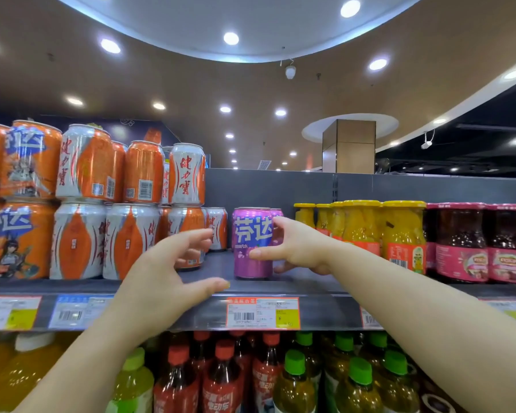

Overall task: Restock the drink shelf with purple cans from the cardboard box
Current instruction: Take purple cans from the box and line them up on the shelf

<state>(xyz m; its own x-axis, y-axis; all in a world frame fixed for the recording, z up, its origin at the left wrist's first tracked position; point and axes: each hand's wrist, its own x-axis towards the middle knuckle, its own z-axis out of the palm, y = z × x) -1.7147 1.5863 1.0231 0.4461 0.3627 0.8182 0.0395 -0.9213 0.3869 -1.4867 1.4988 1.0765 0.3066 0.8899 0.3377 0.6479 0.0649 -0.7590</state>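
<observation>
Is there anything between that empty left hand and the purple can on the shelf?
Nothing visible. The left hand hovers open, apart from the purple can, with only bare shelf between them. The right hand already holds the can from its other side.

Bright, even light falls from round ceiling spots point(231, 38) high above the fingers point(197, 234), which cast only soft shadows on the shelf point(310, 281) just below them. Orange cans point(84, 162) left of the fingers carry glare streaks and slight blur. The wide lens bends the edges; bottles point(221, 377) beneath the fingers look soft.
</observation>
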